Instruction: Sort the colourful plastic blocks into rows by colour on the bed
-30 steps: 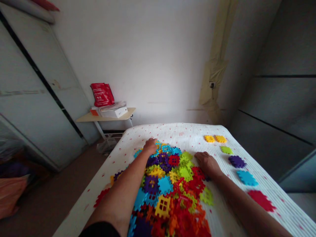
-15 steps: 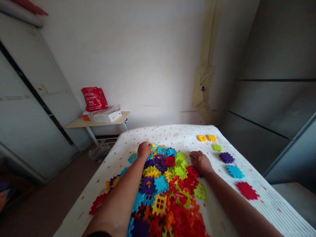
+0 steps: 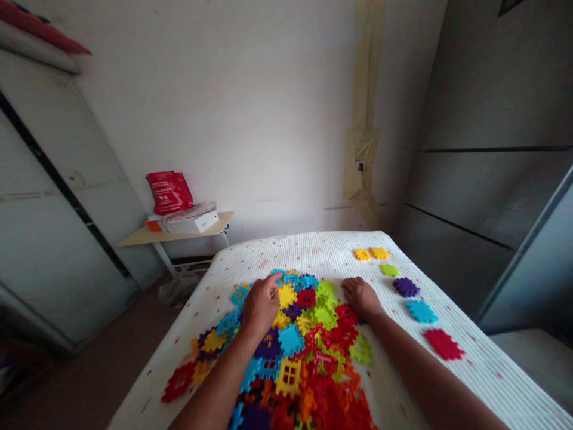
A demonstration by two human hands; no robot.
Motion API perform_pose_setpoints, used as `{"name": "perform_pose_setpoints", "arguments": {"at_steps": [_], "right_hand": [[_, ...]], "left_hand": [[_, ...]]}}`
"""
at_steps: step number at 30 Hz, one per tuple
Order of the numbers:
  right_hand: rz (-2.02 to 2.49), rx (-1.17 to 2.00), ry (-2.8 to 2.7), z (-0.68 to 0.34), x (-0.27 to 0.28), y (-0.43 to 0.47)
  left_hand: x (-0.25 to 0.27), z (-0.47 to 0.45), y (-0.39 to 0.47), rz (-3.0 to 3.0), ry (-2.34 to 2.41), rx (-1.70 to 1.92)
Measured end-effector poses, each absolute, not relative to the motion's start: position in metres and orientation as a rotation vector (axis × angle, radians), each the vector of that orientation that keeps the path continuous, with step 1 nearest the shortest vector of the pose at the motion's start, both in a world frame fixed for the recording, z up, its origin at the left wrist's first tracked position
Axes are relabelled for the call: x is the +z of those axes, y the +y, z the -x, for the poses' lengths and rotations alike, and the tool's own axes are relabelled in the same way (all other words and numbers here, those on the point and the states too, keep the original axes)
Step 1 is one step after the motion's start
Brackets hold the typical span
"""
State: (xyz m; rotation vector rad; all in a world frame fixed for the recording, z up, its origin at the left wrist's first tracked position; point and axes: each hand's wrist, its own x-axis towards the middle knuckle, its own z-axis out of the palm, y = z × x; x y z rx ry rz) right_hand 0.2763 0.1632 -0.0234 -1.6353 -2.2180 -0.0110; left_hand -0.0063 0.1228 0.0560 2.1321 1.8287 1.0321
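My left hand (image 3: 261,303) is over the far left part of a heap of toothed plastic building tiles. Its index finger is stretched forward and stands apart from the thumb. Right beside the fingertips lies a yellow tile (image 3: 287,295), on top of purple ones. Cyan tiles (image 3: 308,281) are just beyond, and a red window tile (image 3: 307,297) is to the right. My right hand (image 3: 362,295) rests palm down at the heap's right edge, fingers loosely bent on the sheet. Near it are lime tiles (image 3: 326,313) and red tiles (image 3: 344,333). Whatever is under its palm is hidden.
Along the right of the white bed sheet (image 3: 308,242) are separate tiles: yellow (image 3: 379,253), lime (image 3: 390,270), purple (image 3: 406,287), cyan (image 3: 421,311) and red (image 3: 444,344). A small side table (image 3: 134,237) with a red bag (image 3: 169,192) stands at the left.
My left hand has drawn back toward me, and its fingers have spread. A yellow tile now lies nearer, over the purple ones. My right hand stays in place; the view has tilted slightly.
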Motion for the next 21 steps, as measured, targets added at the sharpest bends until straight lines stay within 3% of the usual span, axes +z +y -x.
{"name": "perform_pose_setpoints", "arguments": {"at_steps": [8, 13, 16, 21], "right_hand": [[1.539, 0.255, -1.992, -0.282, -0.023, 0.159], [1.142, 0.695, -2.013, -0.254, 0.018, 0.128], [0.925, 0.678, -2.225, -0.229, 0.047, 0.112], [0.944, 0.597, -2.548, -0.210, 0.065, 0.103]], "left_hand": [[0.045, -0.001, 0.069, -2.228, 1.543, 1.198], [0.028, -0.007, 0.066, -2.400, 1.315, 1.455], [0.026, -0.010, 0.065, -2.515, 1.244, 1.531], [0.026, -0.009, 0.062, -2.626, 1.240, 1.593]]}}
